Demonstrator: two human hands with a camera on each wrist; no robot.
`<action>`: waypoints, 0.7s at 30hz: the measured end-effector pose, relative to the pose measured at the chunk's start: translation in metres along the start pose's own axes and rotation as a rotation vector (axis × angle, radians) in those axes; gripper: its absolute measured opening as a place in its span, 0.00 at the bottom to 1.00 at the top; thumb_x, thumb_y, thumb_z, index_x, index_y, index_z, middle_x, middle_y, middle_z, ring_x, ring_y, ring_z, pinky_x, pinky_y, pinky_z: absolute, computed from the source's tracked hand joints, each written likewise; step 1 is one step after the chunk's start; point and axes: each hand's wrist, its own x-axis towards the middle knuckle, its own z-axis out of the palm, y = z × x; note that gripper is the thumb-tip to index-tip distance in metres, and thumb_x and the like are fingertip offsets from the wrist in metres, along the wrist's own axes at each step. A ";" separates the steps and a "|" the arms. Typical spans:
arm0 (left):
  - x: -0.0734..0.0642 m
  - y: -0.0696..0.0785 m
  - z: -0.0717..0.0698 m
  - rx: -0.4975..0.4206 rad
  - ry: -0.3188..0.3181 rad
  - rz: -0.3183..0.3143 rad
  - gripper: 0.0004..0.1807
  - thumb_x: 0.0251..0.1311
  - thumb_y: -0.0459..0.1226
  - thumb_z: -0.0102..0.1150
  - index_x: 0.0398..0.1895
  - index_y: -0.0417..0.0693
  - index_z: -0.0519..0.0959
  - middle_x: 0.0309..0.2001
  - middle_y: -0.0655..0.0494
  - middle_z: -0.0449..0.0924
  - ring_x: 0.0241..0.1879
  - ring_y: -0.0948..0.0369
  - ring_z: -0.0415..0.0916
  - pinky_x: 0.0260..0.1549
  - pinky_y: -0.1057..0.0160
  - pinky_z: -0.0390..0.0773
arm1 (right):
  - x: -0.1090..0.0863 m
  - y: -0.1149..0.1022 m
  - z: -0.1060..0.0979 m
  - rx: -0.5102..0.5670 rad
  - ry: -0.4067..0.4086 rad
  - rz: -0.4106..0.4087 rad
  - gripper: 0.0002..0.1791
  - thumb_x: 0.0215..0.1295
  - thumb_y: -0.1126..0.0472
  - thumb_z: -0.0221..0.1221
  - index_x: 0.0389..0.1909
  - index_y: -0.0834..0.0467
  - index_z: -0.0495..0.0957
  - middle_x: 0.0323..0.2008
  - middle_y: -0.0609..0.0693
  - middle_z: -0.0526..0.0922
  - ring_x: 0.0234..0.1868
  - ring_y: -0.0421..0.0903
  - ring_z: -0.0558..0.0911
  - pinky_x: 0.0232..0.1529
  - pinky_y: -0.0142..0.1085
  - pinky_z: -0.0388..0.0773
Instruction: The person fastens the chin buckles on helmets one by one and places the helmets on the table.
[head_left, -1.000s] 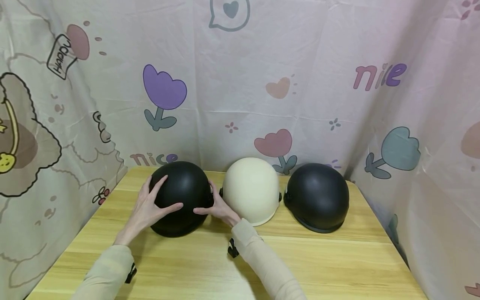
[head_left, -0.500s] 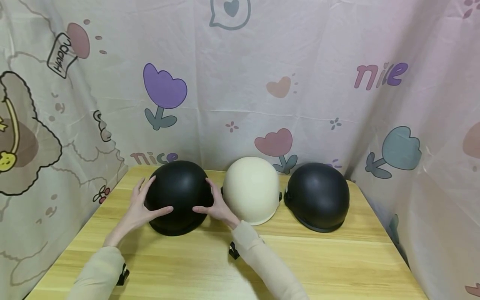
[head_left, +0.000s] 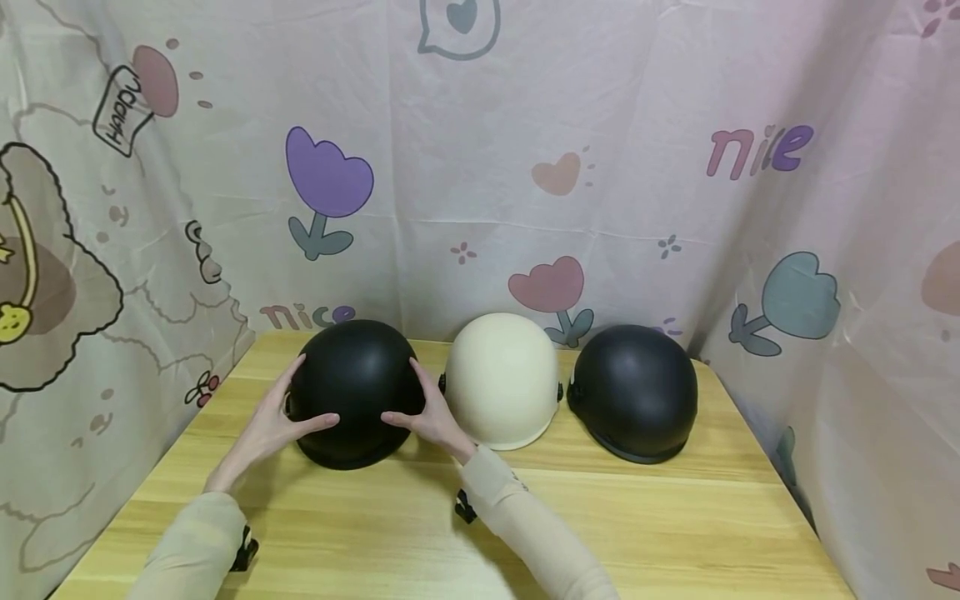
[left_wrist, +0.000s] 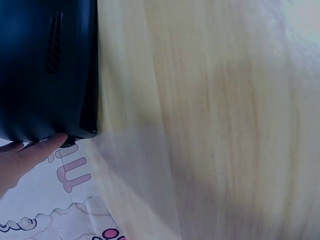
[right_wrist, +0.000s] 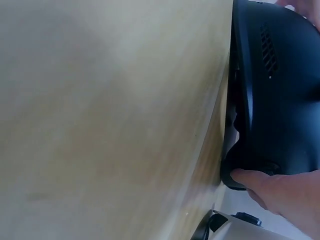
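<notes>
At the left of the row sits a black helmet [head_left: 358,387], its rounded shell facing up. My left hand [head_left: 273,425] holds its left side, thumb laid across the front and fingers along the side. On the opposite side my right hand [head_left: 435,417] grips it, thumb also on the front and fingers reaching back. The left wrist view shows vent slots in the helmet [left_wrist: 45,75] and fingers [left_wrist: 37,152] at its lower edge. In the right wrist view, a thumb or finger [right_wrist: 265,185] presses near the rim of the helmet [right_wrist: 285,105].
A cream helmet [head_left: 502,383] stands close to the right hand, with a second black helmet [head_left: 636,396] farther right. All are near the back of a wooden table [head_left: 375,533]. A patterned curtain [head_left: 465,167] hangs behind and on both sides.
My left hand has slid left and slightly down on the helmet. The helmet has shifted slightly left and turned; a side fitting now shows by the left hand. The other helmets stay put.
</notes>
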 end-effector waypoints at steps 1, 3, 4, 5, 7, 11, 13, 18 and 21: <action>0.000 0.000 0.000 -0.002 -0.002 -0.003 0.64 0.53 0.51 0.74 0.83 0.66 0.36 0.82 0.39 0.37 0.76 0.28 0.44 0.61 0.18 0.53 | 0.001 0.000 0.000 0.002 -0.001 0.005 0.56 0.58 0.53 0.72 0.81 0.43 0.47 0.81 0.51 0.50 0.81 0.55 0.54 0.77 0.60 0.55; 0.000 0.000 0.000 -0.005 -0.007 -0.013 0.64 0.54 0.51 0.74 0.82 0.67 0.35 0.82 0.39 0.36 0.76 0.28 0.44 0.61 0.18 0.53 | 0.001 0.001 0.001 0.008 0.001 0.013 0.56 0.58 0.53 0.72 0.81 0.43 0.47 0.81 0.51 0.50 0.81 0.55 0.53 0.77 0.60 0.55; 0.000 0.000 0.000 -0.008 -0.010 -0.017 0.64 0.54 0.52 0.74 0.82 0.67 0.35 0.82 0.39 0.36 0.76 0.28 0.44 0.61 0.18 0.53 | 0.002 0.001 0.001 0.010 0.003 0.017 0.56 0.58 0.53 0.73 0.81 0.43 0.47 0.81 0.51 0.50 0.81 0.55 0.53 0.77 0.60 0.55; 0.001 0.000 0.000 -0.010 -0.012 -0.022 0.64 0.54 0.52 0.73 0.82 0.67 0.34 0.82 0.39 0.35 0.76 0.28 0.43 0.61 0.18 0.53 | 0.002 0.001 0.001 0.015 0.006 0.022 0.56 0.58 0.53 0.72 0.81 0.43 0.47 0.81 0.51 0.51 0.81 0.55 0.53 0.77 0.60 0.55; 0.002 0.001 0.001 -0.013 -0.016 -0.025 0.64 0.55 0.52 0.73 0.82 0.67 0.34 0.82 0.40 0.35 0.76 0.28 0.43 0.61 0.18 0.52 | 0.004 0.002 0.001 0.025 0.012 0.037 0.56 0.58 0.53 0.72 0.81 0.43 0.47 0.81 0.51 0.51 0.81 0.55 0.53 0.77 0.60 0.55; 0.006 0.000 0.002 -0.025 -0.019 -0.024 0.64 0.55 0.52 0.72 0.83 0.64 0.33 0.82 0.39 0.34 0.76 0.28 0.42 0.61 0.18 0.52 | 0.006 0.003 0.000 0.050 0.020 0.073 0.56 0.58 0.52 0.72 0.81 0.42 0.48 0.81 0.51 0.50 0.81 0.56 0.53 0.77 0.61 0.54; 0.008 -0.001 0.002 -0.029 -0.022 -0.026 0.64 0.56 0.52 0.72 0.83 0.63 0.32 0.82 0.39 0.34 0.76 0.28 0.42 0.61 0.18 0.51 | 0.008 0.004 0.000 0.062 0.018 0.087 0.55 0.59 0.52 0.72 0.81 0.41 0.47 0.81 0.50 0.50 0.81 0.56 0.52 0.77 0.62 0.53; 0.011 0.000 0.002 -0.036 -0.027 -0.035 0.64 0.56 0.52 0.72 0.82 0.64 0.32 0.82 0.38 0.33 0.76 0.28 0.41 0.61 0.18 0.51 | 0.010 0.003 -0.001 0.089 0.013 0.109 0.56 0.59 0.52 0.72 0.81 0.40 0.47 0.82 0.51 0.49 0.81 0.57 0.51 0.76 0.64 0.52; 0.013 0.000 0.002 -0.039 -0.029 -0.036 0.64 0.56 0.52 0.72 0.83 0.63 0.32 0.82 0.38 0.33 0.76 0.27 0.41 0.61 0.18 0.51 | 0.011 0.004 -0.001 0.091 0.014 0.119 0.56 0.59 0.52 0.72 0.81 0.39 0.47 0.82 0.51 0.49 0.81 0.57 0.51 0.76 0.64 0.52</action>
